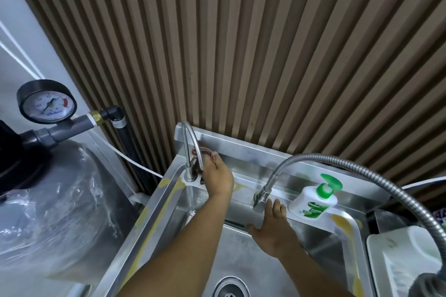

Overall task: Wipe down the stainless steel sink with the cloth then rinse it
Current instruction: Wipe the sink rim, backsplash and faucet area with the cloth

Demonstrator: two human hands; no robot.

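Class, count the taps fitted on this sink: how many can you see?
2: a slim gooseneck tap at the back left corner, and a flexible-hose tap at the back middle. None seem hidden.

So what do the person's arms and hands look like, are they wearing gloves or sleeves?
No gloves: the left hand and right hand are both bare. No sleeve shows on either forearm up to the bottom edge of the picture, and I see no watch, ring or bracelet. Above that edge, I cannot tell what is worn.

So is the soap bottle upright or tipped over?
Upright: the soap bottle stands on the sink ledge, green pump on top.
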